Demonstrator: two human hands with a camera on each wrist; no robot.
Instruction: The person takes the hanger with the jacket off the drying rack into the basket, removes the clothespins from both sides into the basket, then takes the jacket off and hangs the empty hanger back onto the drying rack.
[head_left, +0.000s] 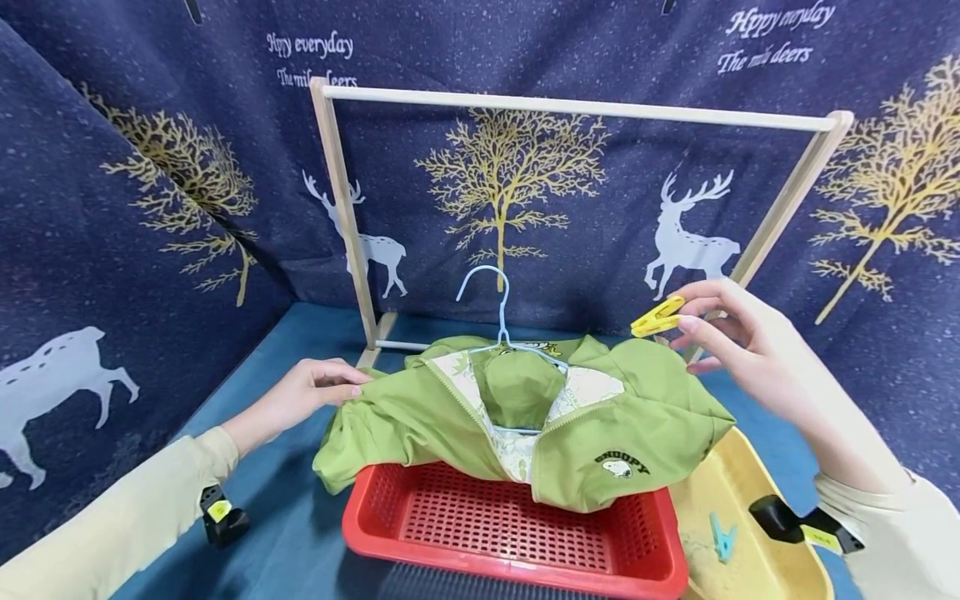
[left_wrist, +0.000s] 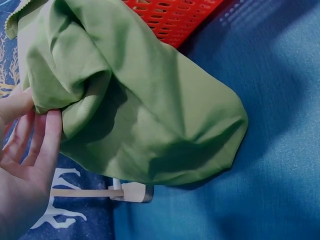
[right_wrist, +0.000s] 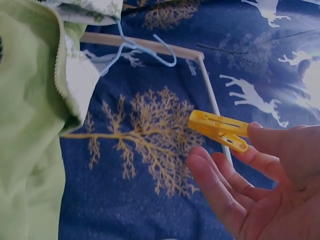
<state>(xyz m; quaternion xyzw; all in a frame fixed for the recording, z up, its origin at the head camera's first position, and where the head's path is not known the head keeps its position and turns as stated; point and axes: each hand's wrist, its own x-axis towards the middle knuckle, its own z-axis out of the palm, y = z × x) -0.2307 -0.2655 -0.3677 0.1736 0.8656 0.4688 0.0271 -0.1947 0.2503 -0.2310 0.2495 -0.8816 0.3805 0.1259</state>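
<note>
A green zip jacket (head_left: 420, 417) with a hood and a Snoopy patch lies spread over the red basket (head_left: 513, 575). Inside its neck sits a light blue hanger (head_left: 502, 321), hook pointing up. My left hand (head_left: 311, 392) pinches the fabric at the jacket's left-side sleeve between thumb and fingers, and the sleeve's end hangs down past it in the left wrist view. Above the jacket's other shoulder, my right hand (head_left: 742, 342) holds a yellow clothespin (head_left: 657, 318) by its handle end, between thumb and forefinger. The clothespin is apart from the cloth.
Behind the jacket stands a wooden rack with a white top bar (head_left: 570, 106). To the right of the basket, partly under the jacket, is a yellow tray (head_left: 780, 542) with a teal clothespin (head_left: 723, 537) in it. A dark blue patterned cloth (head_left: 450, 208) hangs at the back.
</note>
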